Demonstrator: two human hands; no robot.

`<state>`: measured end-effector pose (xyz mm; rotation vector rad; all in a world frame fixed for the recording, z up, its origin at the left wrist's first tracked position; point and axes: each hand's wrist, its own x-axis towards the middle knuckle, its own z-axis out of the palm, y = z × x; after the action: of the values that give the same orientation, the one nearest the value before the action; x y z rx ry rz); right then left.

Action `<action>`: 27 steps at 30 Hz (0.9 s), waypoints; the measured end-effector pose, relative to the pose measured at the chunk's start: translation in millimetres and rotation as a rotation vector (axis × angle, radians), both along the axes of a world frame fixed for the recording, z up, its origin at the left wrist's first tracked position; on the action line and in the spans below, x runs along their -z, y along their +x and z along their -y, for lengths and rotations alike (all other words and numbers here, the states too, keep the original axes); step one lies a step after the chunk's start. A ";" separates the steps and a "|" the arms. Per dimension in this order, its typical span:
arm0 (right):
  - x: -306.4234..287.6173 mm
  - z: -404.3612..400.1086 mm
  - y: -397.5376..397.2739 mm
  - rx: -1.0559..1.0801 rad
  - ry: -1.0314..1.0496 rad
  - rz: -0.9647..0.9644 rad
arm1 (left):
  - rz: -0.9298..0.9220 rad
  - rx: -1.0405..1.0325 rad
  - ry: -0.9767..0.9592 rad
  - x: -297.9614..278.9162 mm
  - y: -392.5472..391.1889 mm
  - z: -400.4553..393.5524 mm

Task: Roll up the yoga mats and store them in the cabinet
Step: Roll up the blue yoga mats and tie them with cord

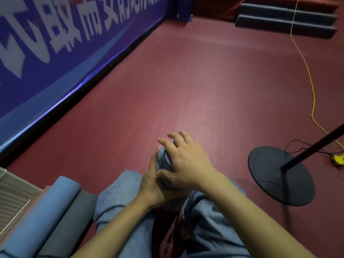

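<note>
A rolled blue-grey yoga mat (pixel 164 158) stands on end between my knees, its spiral end facing up. My right hand (pixel 186 162) lies over the top of the roll with fingers spread. My left hand (pixel 153 185) presses against the roll's left side. Most of the roll is hidden by my hands and my blue trousers. At the lower left, a second rolled blue mat (pixel 46 213) lies next to a dark grey roll (pixel 74 215). No cabinet can be made out.
Dark red floor (pixel 186 81) stretches ahead. A blue banner wall (pixel 55 58) runs along the left. A black round stand base with its pole (pixel 275 175) sits at the right, beside a yellow cord (pixel 312 94) and yellow plug. Dark steps (pixel 284 17) lie at the far right.
</note>
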<state>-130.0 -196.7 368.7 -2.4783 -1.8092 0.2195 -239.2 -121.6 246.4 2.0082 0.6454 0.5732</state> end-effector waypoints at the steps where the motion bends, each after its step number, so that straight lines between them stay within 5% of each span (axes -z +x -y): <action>1: -6.9 2.9 0.8 -0.022 -0.002 -0.001 | 0.012 -0.029 0.021 -2.8 -1.2 3.1; 9: -48.0 16.3 -13.1 -0.098 0.086 0.071 | 0.220 -0.085 -0.009 -9.9 -13.8 17.3; 17: 36.1 30.2 11.6 0.156 -0.047 0.009 | -0.111 0.101 -0.077 6.2 -5.2 2.4; 27: 22.2 18.9 8.4 0.077 -0.108 -0.058 | -0.053 0.042 0.009 -1.4 -2.0 4.8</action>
<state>-121.6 -215.6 346.5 -2.5781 -1.7201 0.3910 -241.2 -126.4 247.7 2.0466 0.6316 0.5008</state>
